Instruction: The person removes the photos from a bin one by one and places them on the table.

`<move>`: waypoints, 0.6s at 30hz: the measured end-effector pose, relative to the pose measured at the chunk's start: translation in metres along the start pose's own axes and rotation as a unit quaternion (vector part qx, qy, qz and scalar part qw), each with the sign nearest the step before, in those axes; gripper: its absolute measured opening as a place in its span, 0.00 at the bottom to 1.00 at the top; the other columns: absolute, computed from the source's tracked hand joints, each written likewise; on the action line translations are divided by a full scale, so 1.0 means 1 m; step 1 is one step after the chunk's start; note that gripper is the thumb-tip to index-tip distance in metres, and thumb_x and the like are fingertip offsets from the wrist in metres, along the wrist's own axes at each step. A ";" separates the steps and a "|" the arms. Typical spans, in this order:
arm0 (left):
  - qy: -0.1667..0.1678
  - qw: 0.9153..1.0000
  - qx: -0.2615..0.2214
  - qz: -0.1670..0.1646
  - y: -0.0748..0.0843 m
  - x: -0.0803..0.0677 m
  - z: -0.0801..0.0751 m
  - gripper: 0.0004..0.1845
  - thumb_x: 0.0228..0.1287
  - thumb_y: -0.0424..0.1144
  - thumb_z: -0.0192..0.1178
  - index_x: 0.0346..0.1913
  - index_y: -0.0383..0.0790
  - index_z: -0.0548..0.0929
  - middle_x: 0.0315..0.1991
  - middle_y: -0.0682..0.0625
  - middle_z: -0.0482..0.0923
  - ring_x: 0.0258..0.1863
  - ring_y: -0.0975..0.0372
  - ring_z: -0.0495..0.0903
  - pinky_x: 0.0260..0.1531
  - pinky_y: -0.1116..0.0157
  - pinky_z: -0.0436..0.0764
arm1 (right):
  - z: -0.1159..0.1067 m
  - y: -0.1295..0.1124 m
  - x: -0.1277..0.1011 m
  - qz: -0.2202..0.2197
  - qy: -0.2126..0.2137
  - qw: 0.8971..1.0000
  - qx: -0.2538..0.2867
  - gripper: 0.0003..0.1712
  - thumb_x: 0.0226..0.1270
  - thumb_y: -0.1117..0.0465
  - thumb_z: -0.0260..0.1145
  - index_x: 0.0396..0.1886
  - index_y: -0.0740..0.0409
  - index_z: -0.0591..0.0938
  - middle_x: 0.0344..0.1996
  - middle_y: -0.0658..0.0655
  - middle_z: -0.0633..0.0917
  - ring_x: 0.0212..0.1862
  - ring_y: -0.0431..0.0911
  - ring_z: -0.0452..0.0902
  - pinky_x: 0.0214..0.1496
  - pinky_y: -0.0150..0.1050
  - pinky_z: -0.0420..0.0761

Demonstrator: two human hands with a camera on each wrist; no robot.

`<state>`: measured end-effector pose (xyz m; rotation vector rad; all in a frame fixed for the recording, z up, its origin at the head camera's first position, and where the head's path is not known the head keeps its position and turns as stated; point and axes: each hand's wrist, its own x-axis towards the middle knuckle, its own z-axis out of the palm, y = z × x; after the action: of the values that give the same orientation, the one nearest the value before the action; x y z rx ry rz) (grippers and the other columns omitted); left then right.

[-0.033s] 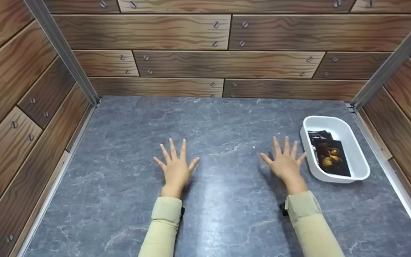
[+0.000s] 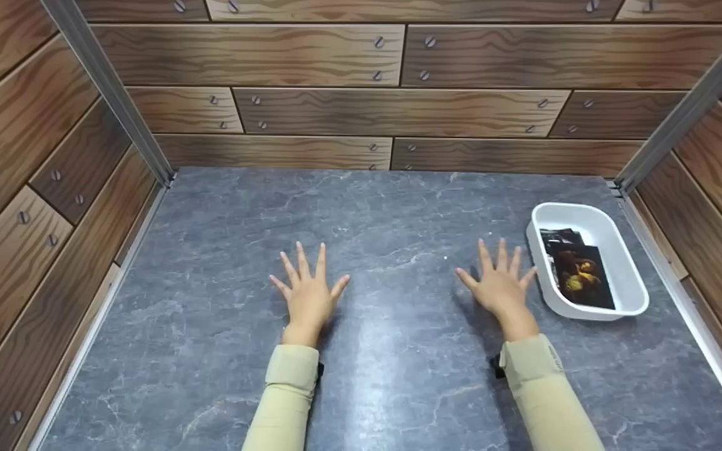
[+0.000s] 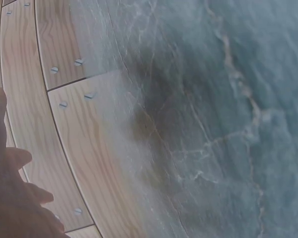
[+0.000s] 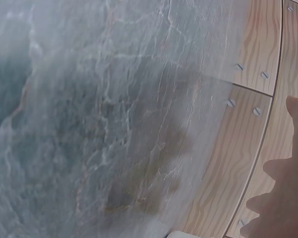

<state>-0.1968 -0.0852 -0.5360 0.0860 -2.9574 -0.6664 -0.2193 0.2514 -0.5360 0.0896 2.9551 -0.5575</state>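
In the head view my left hand (image 2: 309,300) is left of the middle, back upward, with its fingers straight and spread. My right hand (image 2: 500,289) mirrors it on the right and also holds nothing. Just right of that hand stands a white plastic tub (image 2: 632,263). Inside it lie dark, flat packets (image 2: 580,275), the top one printed with a yellow and orange picture. In the left wrist view part of the left hand (image 3: 20,198) shows at the lower left edge; the right wrist view has part of the right hand (image 4: 288,188) at its lower right.
Beneath the hands is a grey marble-patterned tabletop (image 2: 392,219). Wood-plank-patterned panels (image 2: 323,56) close in the back and both sides. Metal posts (image 2: 110,94) stand in the back corners. A tiny white speck (image 2: 445,257) lies left of the right hand.
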 end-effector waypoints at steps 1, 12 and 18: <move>-0.001 1.000 0.000 0.000 0.001 0.001 0.001 0.44 0.63 0.64 0.55 0.77 0.54 0.52 0.78 0.37 0.37 0.74 0.36 0.30 0.64 0.27 0.35 | 0.000 0.001 0.000 -0.001 0.000 1.000 0.000 0.51 0.68 0.30 0.48 0.78 0.51 0.43 0.75 0.71 0.35 0.73 0.70 0.19 0.63 0.77 0.22; -0.012 1.000 0.006 -0.002 0.009 0.009 0.001 0.44 0.63 0.65 0.53 0.77 0.53 0.50 0.78 0.37 0.36 0.74 0.35 0.32 0.64 0.27 0.35 | -0.002 0.009 0.002 -0.005 -0.008 1.000 -0.002 0.51 0.68 0.31 0.48 0.78 0.51 0.41 0.75 0.71 0.33 0.72 0.70 0.18 0.63 0.76 0.20; -0.036 0.999 -0.012 -0.017 0.022 0.020 0.002 0.45 0.64 0.66 0.51 0.78 0.52 0.47 0.78 0.37 0.34 0.74 0.36 0.30 0.66 0.29 0.37 | -0.013 0.014 0.008 -0.010 -0.006 1.000 0.001 0.53 0.66 0.27 0.46 0.78 0.50 0.39 0.75 0.71 0.32 0.72 0.70 0.18 0.63 0.76 0.20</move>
<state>-0.2178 -0.0664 -0.5263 0.1134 -3.0213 -0.7246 -0.2280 0.2691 -0.5299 0.0560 2.9475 -0.5618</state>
